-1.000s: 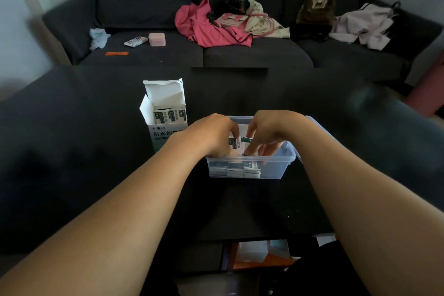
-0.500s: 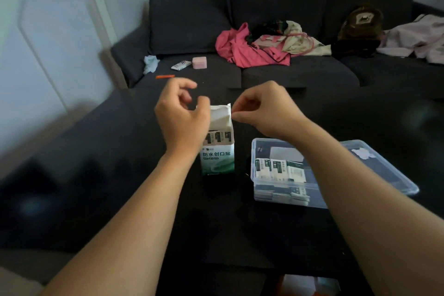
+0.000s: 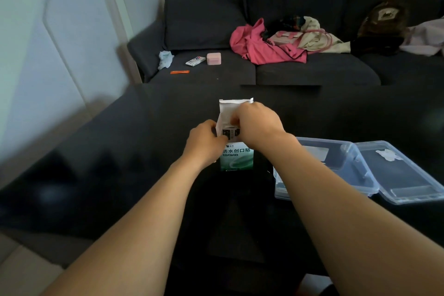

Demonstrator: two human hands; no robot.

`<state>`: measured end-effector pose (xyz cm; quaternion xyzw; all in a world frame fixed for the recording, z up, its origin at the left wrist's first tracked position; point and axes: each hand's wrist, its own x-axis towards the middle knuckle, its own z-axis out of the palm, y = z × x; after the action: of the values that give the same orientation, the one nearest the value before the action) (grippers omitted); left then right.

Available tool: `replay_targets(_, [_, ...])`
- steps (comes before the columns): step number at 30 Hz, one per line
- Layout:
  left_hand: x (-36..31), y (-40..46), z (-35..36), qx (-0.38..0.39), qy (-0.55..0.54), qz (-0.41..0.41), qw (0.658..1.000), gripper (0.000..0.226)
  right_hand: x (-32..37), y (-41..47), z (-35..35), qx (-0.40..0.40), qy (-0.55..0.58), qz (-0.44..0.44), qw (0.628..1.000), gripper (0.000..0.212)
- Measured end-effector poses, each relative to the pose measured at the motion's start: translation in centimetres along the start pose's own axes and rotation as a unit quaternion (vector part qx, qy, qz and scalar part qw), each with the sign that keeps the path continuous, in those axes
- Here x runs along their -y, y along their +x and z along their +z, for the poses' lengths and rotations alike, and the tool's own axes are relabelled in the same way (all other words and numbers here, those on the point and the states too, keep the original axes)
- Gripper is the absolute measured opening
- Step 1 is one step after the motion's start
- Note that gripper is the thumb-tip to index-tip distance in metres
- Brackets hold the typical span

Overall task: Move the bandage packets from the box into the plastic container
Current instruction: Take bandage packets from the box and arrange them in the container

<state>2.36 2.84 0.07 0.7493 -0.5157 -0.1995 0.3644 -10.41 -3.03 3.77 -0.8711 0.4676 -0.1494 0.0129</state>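
A white and green bandage box stands upright on the dark table with its top flap raised. Black and white bandage packets show in its open mouth. My left hand is against the box's left side at the opening. My right hand reaches into the opening from the right, fingers pinched on the packets. The clear plastic container sits to the right of the box, partly hidden by my right forearm; its contents are not visible.
The container's hinged lid lies open flat to the right. Behind the table is a dark sofa with pink clothing, a pink case, a small packet and a brown bag.
Both hands left the plastic container, rose over the box, then dropped onto its open top. The camera view swung left, so the container now sits at the right.
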Motion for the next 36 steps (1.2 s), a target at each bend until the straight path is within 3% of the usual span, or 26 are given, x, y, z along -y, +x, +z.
replay_targets(19, [-0.2, -0.8, 0.1, 0.026, -0.05, -0.007, 0.998, 0.02, -1.1, 0.8, 1.0, 0.065, 0.025, 0.007, 0.998, 0.027])
replay_targets(25, [-0.2, -0.8, 0.1, 0.02, -0.044, -0.012, 0.999, 0.017, -1.4, 0.9, 1.1, 0.055, 0.015, 0.007, 0.998, 0.011])
replay_targets(30, [-0.3, -0.8, -0.1, 0.018, -0.037, -0.024, 0.999, 0.017, -1.0, 0.8, 0.9, 0.022, 0.0, 0.016, 1.0, 0.022])
replay_targets(36, [-0.2, -0.7, -0.1, 0.008, -0.017, -0.035, 0.999, 0.022, -0.5, 0.3, -1.1, -0.018, 0.02, -0.015, 1.0, 0.022])
